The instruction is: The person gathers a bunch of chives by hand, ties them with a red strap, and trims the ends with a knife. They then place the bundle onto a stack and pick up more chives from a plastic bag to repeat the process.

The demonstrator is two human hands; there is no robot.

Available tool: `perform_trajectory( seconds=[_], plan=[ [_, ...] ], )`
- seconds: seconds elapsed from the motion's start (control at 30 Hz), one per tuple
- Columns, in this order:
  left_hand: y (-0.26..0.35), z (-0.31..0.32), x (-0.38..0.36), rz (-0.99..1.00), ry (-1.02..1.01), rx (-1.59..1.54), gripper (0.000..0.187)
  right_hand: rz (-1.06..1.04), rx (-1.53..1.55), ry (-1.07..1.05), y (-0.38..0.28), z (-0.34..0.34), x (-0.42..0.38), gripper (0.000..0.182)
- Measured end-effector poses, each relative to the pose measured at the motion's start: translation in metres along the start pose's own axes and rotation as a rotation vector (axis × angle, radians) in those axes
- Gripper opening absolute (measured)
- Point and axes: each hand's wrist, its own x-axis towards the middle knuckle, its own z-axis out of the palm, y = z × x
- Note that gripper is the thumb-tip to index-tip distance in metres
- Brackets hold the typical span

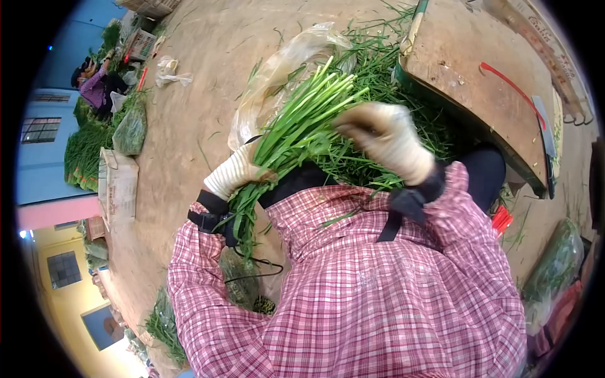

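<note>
My left hand (238, 172), in a white knit glove, is closed around a bunch of chives (305, 104). The pale cut ends fan up and away from me, while the leafy tips hang below the fist. Just right of the stalks is my gloved right hand (384, 135), its fingers bent and smeared by motion. Loose chives (365, 165) lie piled under and beyond that hand. A clear plastic bag (268, 75) is spread on the floor behind the bunch.
At the right stands a worn wooden table (476, 72) with a red strip (513, 88) and a blade-like piece (543, 126) at its edge. Bagged greens (554, 261) lie lower right. Far left, a person (94, 85) sits among greens near a white crate (118, 189).
</note>
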Motion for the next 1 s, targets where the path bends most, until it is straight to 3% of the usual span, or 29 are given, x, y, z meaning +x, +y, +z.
perform_trajectory(
  seconds=[0.07, 0.1, 0.17, 0.2, 0.3, 0.37, 0.43, 0.47, 0.5, 0.57, 0.63, 0.7, 0.73, 0.77, 0.8, 0.83, 0.9, 0.93, 1.0],
  plan=[
    [0.002, -0.006, -0.009, -0.066, 0.018, -0.075, 0.064, 0.476, 0.137, 0.124, -0.026, -0.050, -0.003, 0.010],
    [0.001, -0.009, -0.012, -0.066, 0.014, -0.073, 0.064, 0.505, 0.310, 0.286, -0.021, -0.072, -0.010, 0.012],
    [0.001, -0.016, -0.019, -0.059, 0.146, 0.059, 0.059, 0.628, 0.096, 0.390, -0.018, -0.123, -0.022, 0.011],
    [-0.009, -0.023, -0.023, -0.082, 0.161, 0.022, 0.052, 0.768, -0.010, 0.280, -0.001, -0.145, -0.036, 0.009],
    [-0.020, -0.039, -0.028, -0.118, 0.220, 0.089, 0.043, 0.704, -1.292, -0.404, 0.051, -0.153, -0.074, 0.016],
    [-0.012, -0.036, -0.027, -0.079, 0.273, 0.054, 0.034, 0.899, -1.273, -0.466, 0.067, -0.147, -0.074, 0.022],
    [-0.008, -0.037, -0.028, -0.068, 0.314, 0.098, 0.033, 0.655, -1.105, -0.351, 0.026, -0.114, -0.049, 0.026],
    [0.001, -0.033, -0.026, -0.028, 0.311, 0.146, 0.034, 0.324, -0.980, -0.280, 0.039, -0.100, -0.046, 0.030],
    [0.006, -0.028, -0.023, -0.025, 0.301, 0.156, 0.034, 0.355, -0.729, -0.207, 0.029, -0.076, -0.027, 0.033],
    [0.014, -0.019, -0.013, -0.080, 0.260, 0.075, 0.052, 0.495, -0.265, -0.021, 0.004, -0.031, 0.004, 0.042],
    [0.018, -0.009, -0.003, -0.082, 0.234, 0.086, 0.056, 0.537, -0.355, -0.083, 0.001, -0.003, 0.026, 0.055],
    [0.019, 0.002, 0.000, -0.058, 0.209, 0.031, 0.061, 0.413, -0.375, -0.125, 0.037, 0.019, 0.030, 0.037],
    [0.019, 0.009, 0.002, 0.009, 0.281, 0.075, 0.046, 0.395, -0.522, -0.115, 0.043, 0.016, 0.027, 0.032],
    [0.018, 0.010, 0.001, 0.012, 0.275, 0.073, 0.046, 0.372, -0.670, -0.108, 0.050, 0.010, 0.023, 0.029],
    [0.016, 0.010, -0.002, 0.017, 0.294, 0.061, 0.045, 0.526, -0.757, -0.114, 0.050, -0.002, 0.023, 0.026],
    [0.014, 0.009, -0.006, 0.019, 0.313, 0.050, 0.044, 0.463, -0.813, -0.002, 0.059, -0.021, 0.009, 0.025],
    [0.011, 0.005, -0.015, -0.005, 0.293, 0.042, 0.041, 0.665, -0.961, 0.023, 0.075, -0.047, -0.015, 0.023],
    [0.014, 0.004, -0.021, -0.051, 0.304, 0.044, 0.039, 0.644, -1.073, -0.046, 0.072, -0.055, -0.030, 0.020],
    [0.010, -0.004, -0.027, -0.075, 0.341, 0.137, 0.031, 0.837, -1.121, -0.492, 0.071, -0.062, -0.054, 0.023]
  ],
)
